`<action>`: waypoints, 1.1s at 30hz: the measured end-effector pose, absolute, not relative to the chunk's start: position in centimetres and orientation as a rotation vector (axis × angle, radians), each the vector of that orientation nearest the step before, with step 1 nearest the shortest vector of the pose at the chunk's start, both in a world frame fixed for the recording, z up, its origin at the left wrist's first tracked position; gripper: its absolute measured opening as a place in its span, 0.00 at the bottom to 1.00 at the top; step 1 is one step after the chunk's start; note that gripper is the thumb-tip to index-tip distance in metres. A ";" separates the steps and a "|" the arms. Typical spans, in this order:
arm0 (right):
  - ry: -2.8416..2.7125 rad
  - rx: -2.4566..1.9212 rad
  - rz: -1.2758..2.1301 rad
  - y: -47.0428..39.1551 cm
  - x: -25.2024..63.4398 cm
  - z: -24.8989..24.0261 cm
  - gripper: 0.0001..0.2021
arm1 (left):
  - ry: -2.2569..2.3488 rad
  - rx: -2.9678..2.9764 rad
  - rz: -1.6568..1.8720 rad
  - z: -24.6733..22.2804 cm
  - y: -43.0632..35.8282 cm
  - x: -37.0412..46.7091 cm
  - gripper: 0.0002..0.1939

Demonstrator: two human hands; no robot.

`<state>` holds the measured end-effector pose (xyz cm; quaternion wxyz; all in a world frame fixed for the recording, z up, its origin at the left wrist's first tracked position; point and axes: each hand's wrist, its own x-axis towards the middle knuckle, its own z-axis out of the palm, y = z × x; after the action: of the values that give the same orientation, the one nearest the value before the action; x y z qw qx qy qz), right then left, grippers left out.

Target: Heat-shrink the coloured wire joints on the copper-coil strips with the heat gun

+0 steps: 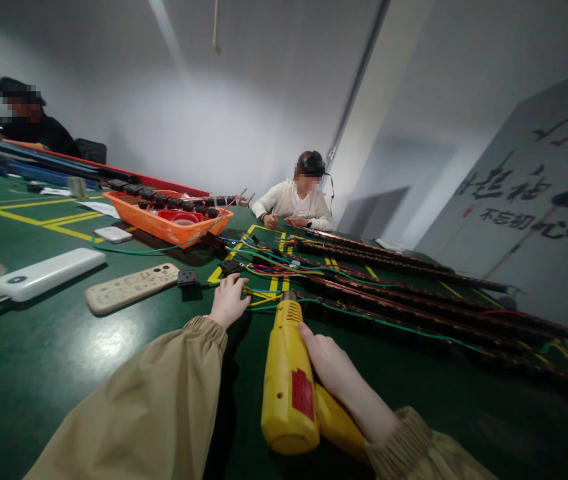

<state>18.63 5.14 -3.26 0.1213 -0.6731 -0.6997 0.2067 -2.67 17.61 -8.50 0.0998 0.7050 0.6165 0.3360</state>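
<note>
A yellow heat gun [284,380] with a red label is gripped by its handle in my right hand [331,360], its metal nozzle pointing away from me. Just left of the nozzle, my left hand [229,300] is closed around thin yellow and green wires [263,293]. A black plug-like connector [190,280] lies on the table to the left of those fingers. From the wires, long dark copper-toned strips [389,313] run off to the right. My left fingertips are partly hidden behind the hand.
A green table [164,373] with yellow tape lines bears an orange basket [174,230] of coiled parts, a white power bank [47,273], a beige patterned case [131,288] and a small white box [113,234]. One person [299,197] sits across the table, another [34,120] at far left.
</note>
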 end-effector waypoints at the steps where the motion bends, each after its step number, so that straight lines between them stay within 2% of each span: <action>1: -2.046 -1.974 0.596 5.2 18.6 -3.2 0.38 | 1.807 2.093 0.988 -8.4 17.6 -2.6 0.20; 5: -1.986 -2.014 0.623 5.3 18.4 -3.1 0.40 | 1.742 2.116 0.973 -8.0 17.6 -2.5 0.09; 9: -2.005 -2.001 0.666 5.6 18.6 -3.2 0.40 | 1.718 2.142 1.150 -7.8 17.5 -2.5 0.07; 14: -1.971 -2.008 0.677 5.6 18.5 -3.1 0.41 | 1.441 2.055 1.461 -8.2 17.8 -2.3 0.07; 18: -1.997 -2.007 0.654 5.8 17.0 -2.8 0.42 | 1.285 1.714 1.613 -8.4 18.0 -1.9 0.14; 20: -2.047 -1.949 0.644 6.2 15.7 -2.8 0.42 | 1.229 1.552 1.637 -8.3 18.0 -1.9 0.15; 25: -2.157 -1.887 0.595 7.2 12.6 -2.7 0.42 | 1.133 1.274 1.616 -7.8 17.9 -2.5 0.09; 33: -2.202 -1.852 0.630 7.3 11.5 -2.5 0.42 | 1.206 1.341 1.618 -8.0 18.2 -3.2 0.11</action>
<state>11.50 7.31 -2.54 0.0977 -0.6257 -0.7441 0.2129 -3.19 18.20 -7.96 0.3515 0.5181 0.4660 0.6252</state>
